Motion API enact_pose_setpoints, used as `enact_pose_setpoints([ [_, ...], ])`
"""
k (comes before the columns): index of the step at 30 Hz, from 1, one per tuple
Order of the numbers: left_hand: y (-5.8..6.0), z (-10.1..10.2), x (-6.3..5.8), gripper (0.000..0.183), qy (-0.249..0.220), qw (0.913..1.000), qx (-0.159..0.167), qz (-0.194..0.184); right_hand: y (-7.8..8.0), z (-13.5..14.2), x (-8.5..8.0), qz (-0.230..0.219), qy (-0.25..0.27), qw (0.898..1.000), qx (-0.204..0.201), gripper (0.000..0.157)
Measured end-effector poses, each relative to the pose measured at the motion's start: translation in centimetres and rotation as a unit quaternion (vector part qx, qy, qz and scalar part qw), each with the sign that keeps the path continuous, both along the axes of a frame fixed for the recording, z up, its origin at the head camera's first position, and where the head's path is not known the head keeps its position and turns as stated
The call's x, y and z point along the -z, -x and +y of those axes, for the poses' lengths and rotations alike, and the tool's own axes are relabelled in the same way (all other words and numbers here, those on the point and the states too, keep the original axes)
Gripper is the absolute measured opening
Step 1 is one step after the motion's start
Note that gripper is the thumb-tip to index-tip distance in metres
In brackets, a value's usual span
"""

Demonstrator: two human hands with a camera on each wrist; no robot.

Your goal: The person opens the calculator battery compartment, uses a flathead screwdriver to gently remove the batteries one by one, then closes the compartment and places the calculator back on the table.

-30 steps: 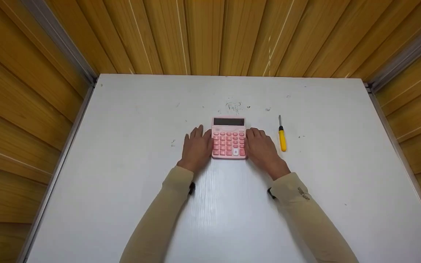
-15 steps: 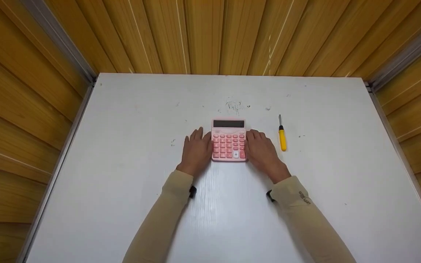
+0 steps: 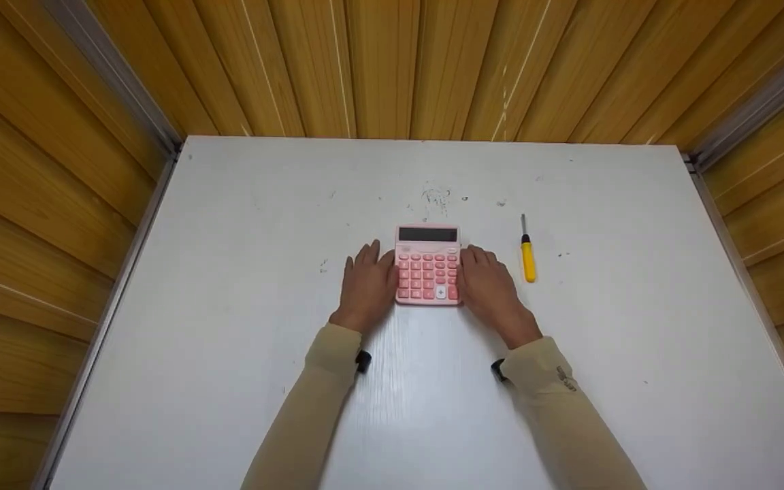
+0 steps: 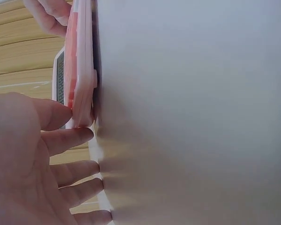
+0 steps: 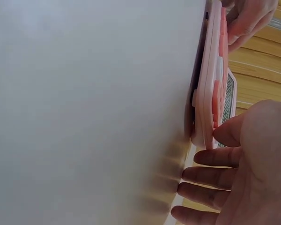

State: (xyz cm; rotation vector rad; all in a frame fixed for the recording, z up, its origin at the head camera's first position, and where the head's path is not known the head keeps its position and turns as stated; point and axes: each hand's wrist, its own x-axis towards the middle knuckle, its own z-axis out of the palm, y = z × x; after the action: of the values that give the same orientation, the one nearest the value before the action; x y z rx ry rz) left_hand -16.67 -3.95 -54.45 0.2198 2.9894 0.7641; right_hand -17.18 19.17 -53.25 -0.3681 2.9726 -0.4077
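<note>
A pink calculator (image 3: 428,265) lies flat on the white table in the head view, its dark display at the far end. My left hand (image 3: 367,282) holds its left edge, and my right hand (image 3: 491,282) holds the right edge. In the left wrist view the thumb (image 4: 54,114) touches the calculator's top near the corner, with the index finger against its side. The right wrist view has the right thumb (image 5: 229,131) placed likewise on the opposite edge. The other fingers of both hands are extended, their tips down at the tabletop.
A screwdriver (image 3: 527,255) with a yellow handle lies to the right of the right hand, its tip pointing away. Wood-look panels (image 3: 385,68) rise behind the white table (image 3: 229,238) and at both sides. Small dark marks (image 3: 436,197) dot the surface beyond the calculator.
The calculator has slid a little toward me, with both hands moving along at its edges. The screwdriver stays in place.
</note>
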Motion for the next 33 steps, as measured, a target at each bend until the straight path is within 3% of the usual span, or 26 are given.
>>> enact_pose_setpoints([
  [18,-0.35,-0.18,0.12,0.045,-0.066,0.9974,-0.026,-0.004,0.1,-0.25,0.23,-0.02,0.09,0.994,0.056,0.049],
  [33,-0.6,0.22,0.41,0.046,-0.131,0.9909,-0.03,0.0,-0.26,-0.44,0.34,0.009,0.085,0.995,0.054,0.044],
])
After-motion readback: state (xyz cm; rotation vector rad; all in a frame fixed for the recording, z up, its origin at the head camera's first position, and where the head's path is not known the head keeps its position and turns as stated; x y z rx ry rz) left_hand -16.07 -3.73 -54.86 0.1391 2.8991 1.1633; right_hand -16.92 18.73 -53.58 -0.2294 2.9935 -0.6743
